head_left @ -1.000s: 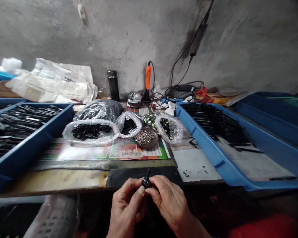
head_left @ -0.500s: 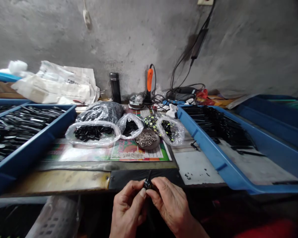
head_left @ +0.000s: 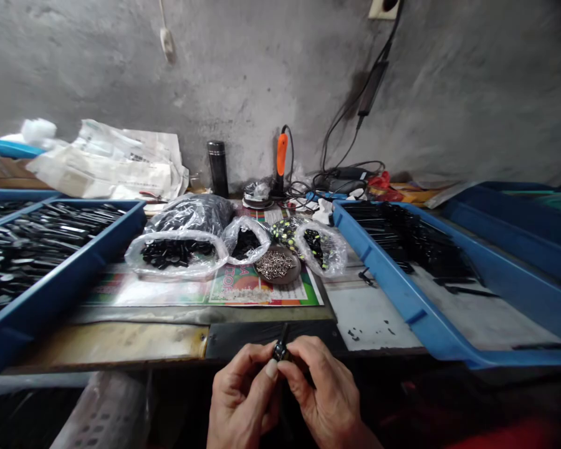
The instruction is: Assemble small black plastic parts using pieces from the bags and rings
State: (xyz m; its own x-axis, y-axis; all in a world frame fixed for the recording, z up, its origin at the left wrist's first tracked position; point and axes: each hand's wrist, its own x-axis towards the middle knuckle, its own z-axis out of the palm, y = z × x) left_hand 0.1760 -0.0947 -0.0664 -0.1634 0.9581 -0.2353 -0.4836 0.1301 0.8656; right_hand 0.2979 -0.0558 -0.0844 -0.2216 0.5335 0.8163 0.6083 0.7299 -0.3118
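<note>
My left hand (head_left: 243, 399) and my right hand (head_left: 320, 390) meet just below the bench's front edge. Their fingertips pinch a small black plastic part (head_left: 281, 352) with a thin dark stem pointing up. The fingers hide most of it, and I cannot tell what it is exactly. Nearest my hands lies a black strip (head_left: 271, 340) along the bench edge. Beyond it, clear plastic bags of black parts (head_left: 177, 252) and a round dish of small metal screws (head_left: 275, 265) rest on a printed paper sheet (head_left: 262, 293).
Blue trays of long black parts stand to the left (head_left: 60, 249) and right (head_left: 402, 249), with another blue tray (head_left: 509, 231) behind the right one. An orange-handled soldering iron (head_left: 282, 154), a black flask (head_left: 217, 167), tangled cables and white bags line the concrete wall.
The whole view has tilted slightly, so the bench sits a little lower in the picture. Both hands still pinch the black part, and their fingers have shifted slightly around it.
</note>
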